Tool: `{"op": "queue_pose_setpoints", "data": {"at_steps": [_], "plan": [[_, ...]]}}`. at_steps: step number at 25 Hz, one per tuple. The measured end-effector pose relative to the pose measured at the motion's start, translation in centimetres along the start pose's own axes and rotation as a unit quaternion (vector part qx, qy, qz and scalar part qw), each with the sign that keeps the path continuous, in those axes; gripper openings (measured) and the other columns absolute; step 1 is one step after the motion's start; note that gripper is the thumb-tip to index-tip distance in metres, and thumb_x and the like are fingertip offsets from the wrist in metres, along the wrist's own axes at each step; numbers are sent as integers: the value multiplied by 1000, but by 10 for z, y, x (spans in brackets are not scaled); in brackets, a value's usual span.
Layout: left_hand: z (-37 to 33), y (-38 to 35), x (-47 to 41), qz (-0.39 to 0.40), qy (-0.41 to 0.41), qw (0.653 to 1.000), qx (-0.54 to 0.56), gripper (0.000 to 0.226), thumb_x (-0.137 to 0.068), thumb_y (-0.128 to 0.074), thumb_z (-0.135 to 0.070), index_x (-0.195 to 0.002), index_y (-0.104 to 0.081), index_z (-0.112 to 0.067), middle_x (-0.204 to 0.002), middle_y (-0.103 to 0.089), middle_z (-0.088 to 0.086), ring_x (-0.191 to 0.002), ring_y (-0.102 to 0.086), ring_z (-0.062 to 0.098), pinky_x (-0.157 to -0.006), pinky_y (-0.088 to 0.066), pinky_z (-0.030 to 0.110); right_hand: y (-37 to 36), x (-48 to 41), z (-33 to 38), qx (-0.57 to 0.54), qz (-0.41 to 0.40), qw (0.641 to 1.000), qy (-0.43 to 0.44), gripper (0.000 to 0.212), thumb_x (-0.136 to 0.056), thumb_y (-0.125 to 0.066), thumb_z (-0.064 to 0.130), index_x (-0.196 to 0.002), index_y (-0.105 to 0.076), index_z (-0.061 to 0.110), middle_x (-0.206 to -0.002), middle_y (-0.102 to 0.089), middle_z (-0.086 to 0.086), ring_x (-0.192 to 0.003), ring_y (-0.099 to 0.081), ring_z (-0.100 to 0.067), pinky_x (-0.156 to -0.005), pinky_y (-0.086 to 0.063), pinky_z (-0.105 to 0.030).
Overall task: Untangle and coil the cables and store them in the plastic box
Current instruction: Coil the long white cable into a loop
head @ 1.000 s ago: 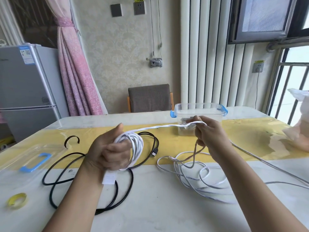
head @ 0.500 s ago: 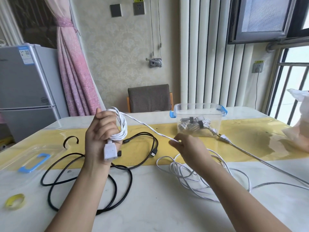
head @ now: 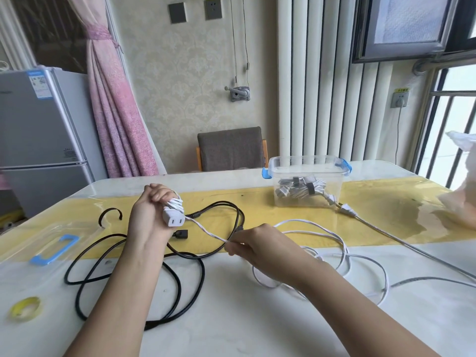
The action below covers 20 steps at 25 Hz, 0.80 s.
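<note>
My left hand (head: 149, 215) is raised above the table, closed around a small coil of the white cable (head: 334, 240), whose white socket end (head: 173, 219) sticks out by the palm. A taut strand runs down from the coil to my right hand (head: 257, 246), which pinches it low over the table. The rest of the white cable lies in loose loops to the right. A black cable (head: 180, 256) sprawls in loops under both forearms. The clear plastic box (head: 306, 173) with blue clips stands at the back on the yellow runner, holding bundled white cables.
The box's clear lid (head: 52, 247) with a blue handle lies at the left. A roll of yellow tape (head: 25, 307) sits near the front left. A grey cord with a plug (head: 346, 209) runs off to the right. A plastic bag (head: 461, 199) sits at the right edge.
My right hand dropped from near the box to the table and slid along the strand toward the left. My left hand turned upright, showing the socket end, then lowered slightly.
</note>
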<state>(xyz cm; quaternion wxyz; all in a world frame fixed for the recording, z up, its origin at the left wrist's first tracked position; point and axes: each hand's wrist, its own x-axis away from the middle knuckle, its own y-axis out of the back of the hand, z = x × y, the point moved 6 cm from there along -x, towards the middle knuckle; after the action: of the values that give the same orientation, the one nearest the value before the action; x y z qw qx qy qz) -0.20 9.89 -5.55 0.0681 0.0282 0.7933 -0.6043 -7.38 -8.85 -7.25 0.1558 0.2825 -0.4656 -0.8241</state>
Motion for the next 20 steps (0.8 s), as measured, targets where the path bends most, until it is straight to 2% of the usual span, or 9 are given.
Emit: {"op": "queue_pose_setpoints", "data": {"at_steps": [2, 4, 6, 9, 11, 13, 16, 17, 20], "plan": [[-3, 1, -1, -50, -72, 987, -137, 28, -100, -37, -21, -72, -43, -18, -47, -41, -10, -38, -38, 1, -42, -35, 11, 0, 1, 7, 12, 6, 1000, 16, 27, -96, -51, 35, -94, -69, 15, -74, -61, -8, -62, -39, -21, -60, -40, -33], [-8, -4, 3, -71, -158, 936, -307, 29, -103, -34, -23, -76, -43, -18, -52, -41, -8, -38, -37, 3, -42, -34, 14, 1, 2, 12, 14, 12, 999, 33, 25, -95, -53, 33, -84, -65, 15, -64, -53, -6, -61, -36, -22, -57, -36, -33], [-7, -13, 11, -66, -221, 822, -520, 28, -103, -35, -22, -77, -45, -17, -59, -41, -3, -39, -38, 6, -41, -33, 16, 2, 3, 12, 11, 26, 999, 40, 24, -94, -54, 30, -74, -59, 18, -55, -44, 0, -57, -35, -21, -54, -34, -33], [9, -15, 15, -47, -225, 599, -767, 31, -100, -40, -22, -72, -51, -15, -57, -50, 2, -45, -46, 15, -51, -40, 22, 15, 2, 7, 38, -2, 999, 31, 15, -91, -58, 22, -80, -66, 18, -55, -51, 6, -58, -42, -19, -55, -38, -30], [20, -10, 15, -22, -171, 508, -844, 34, -98, -43, -23, -67, -54, -16, -53, -53, 3, -46, -49, 18, -57, -42, 26, 31, 3, 2, 66, -62, 996, 21, 15, -88, -57, 20, -89, -72, 21, -72, -67, 1, -68, -56, -22, -59, -47, -32], [31, 3, 16, -6, -47, 481, -876, 36, -99, -43, -27, -68, -56, -15, -49, -53, 1, -42, -48, 17, -52, -40, 24, 49, 6, 2, 58, -142, 988, 17, 24, -80, -52, 15, -87, -74, 23, -72, -70, 4, -64, -58, -15, -56, -47, -29], [46, 23, 32, 8, 176, 450, -876, 40, -99, -41, -36, -73, -57, -11, -46, -50, -2, -35, -41, 10, -40, -32, 17, 71, 14, 0, -10, -226, 974, -29, 32, -70, -44, 10, -76, -73, 22, -45, -53, 21, -50, -50, -5, -44, -32, -14], [49, 27, 38, 14, 230, 445, -865, 40, -99, -42, -38, -73, -55, -11, -46, -49, -3, -33, -39, 9, -38, -30, 16, 76, 16, -4, -34, -242, 968, -55, 30, -71, -47, 6, -75, -73, 21, -41, -49, 23, -49, -49, -4, -44, -31, -14], [59, 21, 51, 71, 334, 490, -802, 41, -94, -47, -45, -67, -49, -14, -46, -41, -2, -33, -33, 7, -34, -24, 15, 94, 24, -27, -90, -316, 935, -135, 27, -70, -54, 0, -71, -73, 19, -40, -50, 17, -47, -48, -4, -44, -31, -13]]}}
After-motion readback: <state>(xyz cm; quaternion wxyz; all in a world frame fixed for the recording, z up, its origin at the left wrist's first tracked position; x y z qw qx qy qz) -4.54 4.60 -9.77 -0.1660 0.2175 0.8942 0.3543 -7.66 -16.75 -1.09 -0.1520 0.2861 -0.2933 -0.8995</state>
